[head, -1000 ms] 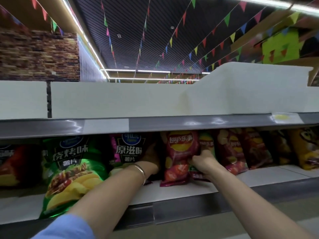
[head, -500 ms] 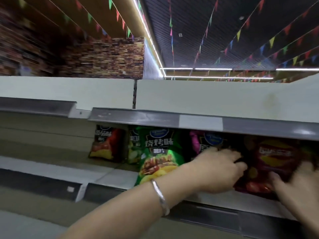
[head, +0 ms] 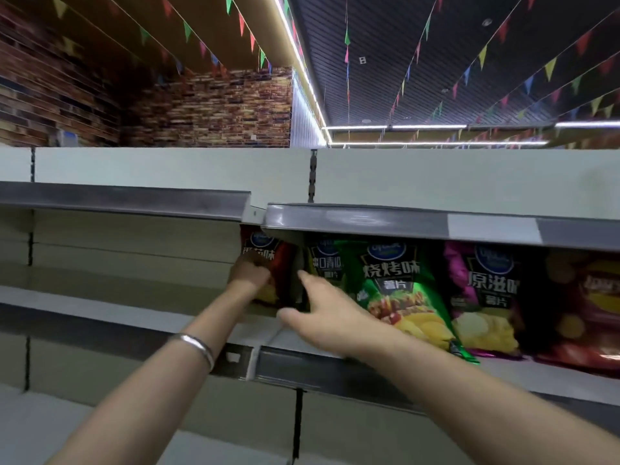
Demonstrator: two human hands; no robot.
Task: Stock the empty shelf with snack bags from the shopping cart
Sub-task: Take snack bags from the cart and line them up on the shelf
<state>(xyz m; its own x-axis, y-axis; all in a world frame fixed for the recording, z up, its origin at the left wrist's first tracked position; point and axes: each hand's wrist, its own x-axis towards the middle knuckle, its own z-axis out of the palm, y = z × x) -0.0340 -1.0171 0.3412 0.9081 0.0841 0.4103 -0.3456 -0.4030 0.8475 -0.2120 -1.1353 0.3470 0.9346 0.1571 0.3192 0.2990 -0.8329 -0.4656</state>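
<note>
A row of snack bags stands on the white shelf [head: 208,322] under a grey shelf edge. At the row's left end is a dark red bag [head: 280,263]. My left hand [head: 250,273] grips its left side with curled fingers. To its right stand a yellow-green bag [head: 325,260], a bright green bag [head: 399,290], a purple bag [head: 483,297] and a red bag [head: 590,303]. My right hand [head: 325,313] reaches in with straight spread fingers, the forefinger at the red bag's right edge. The shopping cart is out of view.
The shelf section [head: 100,293] left of the bags holds nothing. A grey price rail [head: 335,370] runs along the shelf's front edge, and the upper shelf edge [head: 402,221] overhangs the bag tops. A brick wall and bunting flags are high behind.
My view swung left along the shelf. Both hands left the red and purple bags in the middle and moved to the dark red bag at the row's left end.
</note>
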